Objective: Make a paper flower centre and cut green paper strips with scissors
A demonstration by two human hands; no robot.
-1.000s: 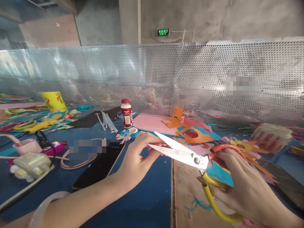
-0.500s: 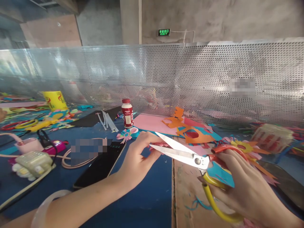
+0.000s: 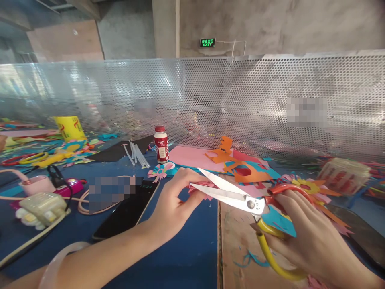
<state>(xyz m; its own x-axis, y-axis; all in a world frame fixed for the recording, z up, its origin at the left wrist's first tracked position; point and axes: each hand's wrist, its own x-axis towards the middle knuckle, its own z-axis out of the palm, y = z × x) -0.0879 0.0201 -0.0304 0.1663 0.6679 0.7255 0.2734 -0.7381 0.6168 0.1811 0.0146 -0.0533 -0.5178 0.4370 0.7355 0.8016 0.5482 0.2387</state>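
Note:
My right hand [image 3: 309,237] grips scissors [image 3: 240,198] with one red and one yellow handle; the blades are parted and point left. A blue paper scrap [image 3: 278,222] is tucked against the handles under my fingers. My left hand [image 3: 174,200] pinches a small pink paper piece [image 3: 203,188] between thumb and fingers, holding it between the blade tips. Both hands hover just above the blue table [image 3: 186,257].
A black phone [image 3: 126,214] lies left of my left hand. A small bottle [image 3: 161,144], pink sheet [image 3: 192,155], orange and blue cut-outs [image 3: 243,168], paper flowers [image 3: 309,186], a charger and cables [image 3: 45,204] and a perforated metal screen [image 3: 210,100] surround the spot.
The scissor blades have closed slightly on the pink piece. Both hands stay almost where they were.

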